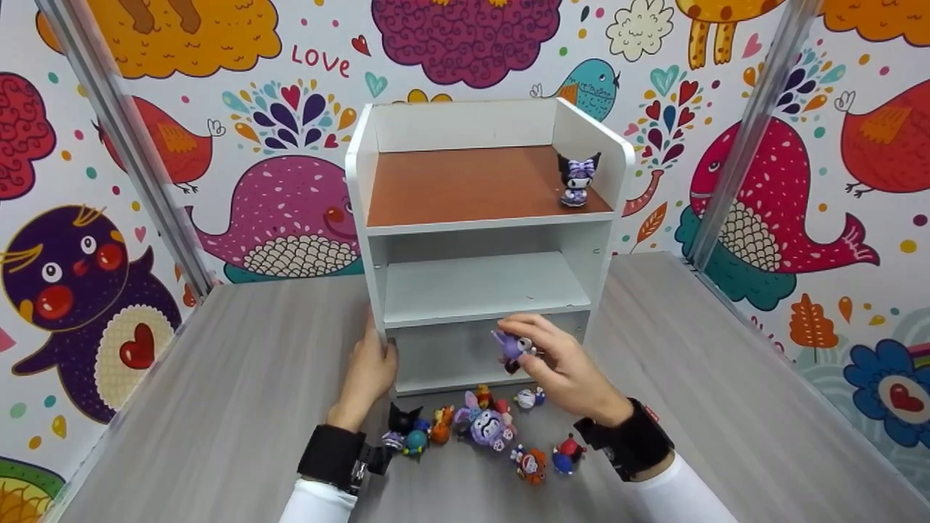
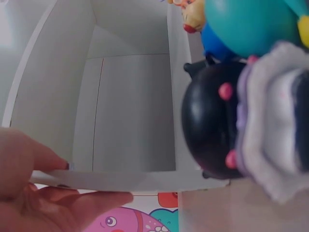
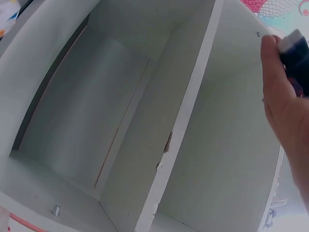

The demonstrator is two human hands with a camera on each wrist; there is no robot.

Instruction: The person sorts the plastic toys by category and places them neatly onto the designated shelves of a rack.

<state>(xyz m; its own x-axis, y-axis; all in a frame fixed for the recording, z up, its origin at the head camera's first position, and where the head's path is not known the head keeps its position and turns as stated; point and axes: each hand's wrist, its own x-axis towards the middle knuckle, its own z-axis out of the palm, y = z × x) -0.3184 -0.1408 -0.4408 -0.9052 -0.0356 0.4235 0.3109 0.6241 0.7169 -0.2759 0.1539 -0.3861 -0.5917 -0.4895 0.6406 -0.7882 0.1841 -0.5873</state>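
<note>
My right hand (image 1: pixel 574 370) pinches a small purple figurine (image 1: pixel 511 346) between thumb and fingers, in front of the lower part of the white shelf (image 1: pixel 485 315). In the right wrist view the figurine (image 3: pixel 297 60) shows dark at the right edge, partly cut off. With the thumb inside and the fingers outside, my left hand (image 1: pixel 367 374) grips the shelf's left side panel (image 2: pixel 120 181) low down. A black-and-purple figurine (image 1: pixel 579 180) stands upright on the brown top board, at its right front corner.
Several figurines lie before the shelf: a lilac rabbit-eared one (image 1: pixel 488 427), an orange one (image 1: pixel 441 425), a black-headed one (image 1: pixel 403 418), a red-and-blue one (image 1: pixel 568 455) and a white-and-blue one (image 1: pixel 530 397). Patterned walls (image 1: pixel 290 218) surround the wood-grain table (image 1: pixel 247 378).
</note>
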